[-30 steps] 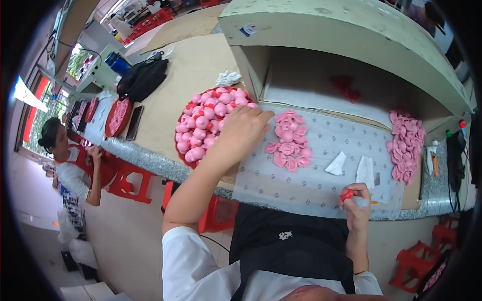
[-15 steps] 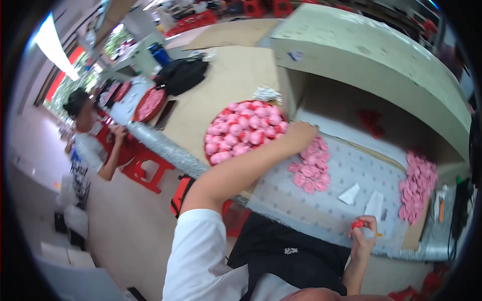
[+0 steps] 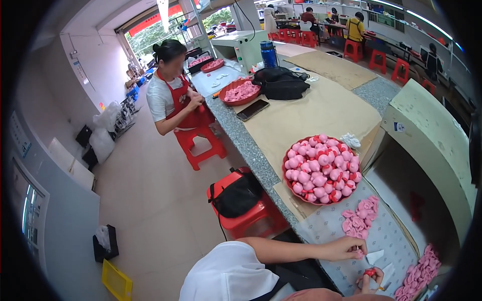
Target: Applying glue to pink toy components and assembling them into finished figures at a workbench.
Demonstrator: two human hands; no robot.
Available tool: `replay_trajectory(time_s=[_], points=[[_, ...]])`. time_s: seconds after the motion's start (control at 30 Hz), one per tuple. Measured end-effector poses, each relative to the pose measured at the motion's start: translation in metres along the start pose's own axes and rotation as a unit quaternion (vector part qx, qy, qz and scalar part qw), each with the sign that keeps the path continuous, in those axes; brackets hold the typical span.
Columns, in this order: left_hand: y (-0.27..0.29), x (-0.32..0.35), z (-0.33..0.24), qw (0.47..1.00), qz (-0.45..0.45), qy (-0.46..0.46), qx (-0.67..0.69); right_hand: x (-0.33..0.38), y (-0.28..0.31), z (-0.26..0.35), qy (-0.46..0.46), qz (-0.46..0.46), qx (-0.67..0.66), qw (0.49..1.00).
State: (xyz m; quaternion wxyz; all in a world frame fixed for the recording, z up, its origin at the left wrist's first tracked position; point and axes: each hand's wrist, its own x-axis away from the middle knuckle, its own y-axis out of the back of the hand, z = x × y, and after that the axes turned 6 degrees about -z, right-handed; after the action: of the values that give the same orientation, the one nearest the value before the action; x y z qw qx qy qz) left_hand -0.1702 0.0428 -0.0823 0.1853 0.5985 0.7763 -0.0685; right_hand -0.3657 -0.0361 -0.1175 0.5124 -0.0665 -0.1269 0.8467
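Note:
My left hand [image 3: 346, 248] pinches a small pink soft-looking piece [image 3: 359, 254] above the patterned sheet [image 3: 326, 223]. Close by, nearer to me, my right hand [image 3: 375, 282] is closed round a small glossy red piece [image 3: 370, 272]; something whitish shows by its fingers, too small to name. White scraps [image 3: 374, 257] lie between and behind the hands. Just beyond my left hand is a heap of thin, crumpled pink pieces [image 3: 359, 220], and a second pink heap [image 3: 419, 273] lies at the right. Farther off, a round red basket [image 3: 286, 181] is full of rounded pink pieces with red parts [image 3: 321, 160].
A pale green open-fronted housing [image 3: 432, 140] bounds the right side. Along the bench are a crumpled white wad [image 3: 350, 140], black bag [image 3: 283, 83], phone [image 3: 252, 110] and red tray [image 3: 236, 102]. A co-worker [image 3: 173, 95] sits far left; a red stool [image 3: 251, 220] bears a black bag.
My left hand has come back from beside the basket toward my right hand, with a pink piece in its fingers. The right hand still holds the red piece. The view has swung left.

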Motion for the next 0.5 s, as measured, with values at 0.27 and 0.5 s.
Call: replay_trajectory(time_s=[0.27, 0.5], points=[[-0.012, 0.028, 0.000, 0.930, -0.017, 0.214, 0.298, 0.008, -0.024, 0.008, 0.008, -0.007, 0.013, 1.000], [-0.017, 0.026, -0.010, 0.941, -0.016, 0.171, 0.292, 0.022, -0.039, 0.014, 0.014, -0.016, 0.055, 0.998]])
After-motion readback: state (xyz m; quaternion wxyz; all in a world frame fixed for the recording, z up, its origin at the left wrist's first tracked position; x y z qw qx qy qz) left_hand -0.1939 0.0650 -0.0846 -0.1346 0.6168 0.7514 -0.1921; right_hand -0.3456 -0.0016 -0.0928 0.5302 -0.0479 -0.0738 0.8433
